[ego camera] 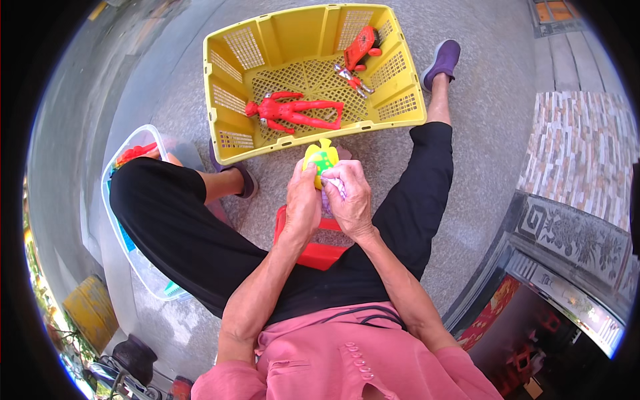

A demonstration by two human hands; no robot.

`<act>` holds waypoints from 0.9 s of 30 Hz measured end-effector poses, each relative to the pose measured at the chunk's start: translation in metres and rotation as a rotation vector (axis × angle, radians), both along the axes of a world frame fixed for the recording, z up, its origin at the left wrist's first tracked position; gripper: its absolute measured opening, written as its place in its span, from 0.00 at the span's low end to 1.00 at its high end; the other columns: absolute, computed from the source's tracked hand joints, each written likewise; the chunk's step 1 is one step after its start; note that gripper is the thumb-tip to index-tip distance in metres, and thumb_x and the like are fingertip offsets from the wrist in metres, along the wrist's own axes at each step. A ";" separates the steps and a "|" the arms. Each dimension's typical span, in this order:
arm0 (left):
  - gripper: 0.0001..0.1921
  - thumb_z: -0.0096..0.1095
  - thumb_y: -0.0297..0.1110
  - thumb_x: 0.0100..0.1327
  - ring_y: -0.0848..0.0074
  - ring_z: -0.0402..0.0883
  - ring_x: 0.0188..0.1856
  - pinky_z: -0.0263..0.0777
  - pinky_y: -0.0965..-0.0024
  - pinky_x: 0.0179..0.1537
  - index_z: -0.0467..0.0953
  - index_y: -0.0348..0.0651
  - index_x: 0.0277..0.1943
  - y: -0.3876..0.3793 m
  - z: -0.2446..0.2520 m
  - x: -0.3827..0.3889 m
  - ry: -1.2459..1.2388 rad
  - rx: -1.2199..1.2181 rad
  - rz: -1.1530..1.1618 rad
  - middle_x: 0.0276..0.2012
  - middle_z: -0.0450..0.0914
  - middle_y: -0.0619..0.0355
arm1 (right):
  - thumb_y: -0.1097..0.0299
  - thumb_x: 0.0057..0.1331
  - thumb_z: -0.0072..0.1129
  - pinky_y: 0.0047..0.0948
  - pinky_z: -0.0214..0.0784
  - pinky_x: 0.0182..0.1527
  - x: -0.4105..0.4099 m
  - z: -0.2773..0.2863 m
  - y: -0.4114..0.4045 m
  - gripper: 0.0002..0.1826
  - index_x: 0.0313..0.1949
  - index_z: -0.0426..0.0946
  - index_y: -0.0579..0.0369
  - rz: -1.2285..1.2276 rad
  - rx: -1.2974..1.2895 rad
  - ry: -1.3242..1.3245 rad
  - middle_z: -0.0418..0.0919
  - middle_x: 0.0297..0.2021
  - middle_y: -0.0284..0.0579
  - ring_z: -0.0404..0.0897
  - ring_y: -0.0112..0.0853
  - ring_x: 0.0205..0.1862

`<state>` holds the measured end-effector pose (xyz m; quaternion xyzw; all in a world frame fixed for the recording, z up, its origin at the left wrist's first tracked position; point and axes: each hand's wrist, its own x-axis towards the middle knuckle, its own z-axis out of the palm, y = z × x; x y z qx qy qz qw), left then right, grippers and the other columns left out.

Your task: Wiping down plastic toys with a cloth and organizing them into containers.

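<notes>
My left hand (305, 197) is closed on a yellow and green toy (324, 159), with its thumb along the toy's side. Bunched in my right hand (350, 197) is a purple and white patterned cloth (340, 186), held against the toy's lower right. Both hands are above the floor, just in front of a yellow plastic basket (280, 146). Inside the basket, a red toy figure (295, 111) lies across the bottom, a smaller red and silver figure (354, 80) lies farther right, and a red wheeled toy (361, 49) leans in the far right corner.
Beside my left leg is a clear plastic bin (145, 280) holding colourful items, including red ones (135, 152). A red plastic object (320, 255), partly hidden, is between my legs. A dark pot (134, 357) stands at the lower left, and a doorway opens at the lower right.
</notes>
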<state>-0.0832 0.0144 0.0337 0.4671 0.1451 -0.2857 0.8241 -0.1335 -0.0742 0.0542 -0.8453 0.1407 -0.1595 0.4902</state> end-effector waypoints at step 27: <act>0.17 0.36 0.31 0.71 0.64 0.73 0.55 0.67 0.58 0.57 0.62 0.34 0.58 0.007 -0.007 0.012 0.183 -0.175 0.023 0.53 0.72 0.47 | 0.79 0.47 0.64 0.36 0.71 0.40 -0.014 -0.014 -0.012 0.14 0.35 0.77 0.53 0.116 -0.092 -0.139 0.72 0.35 0.42 0.76 0.39 0.39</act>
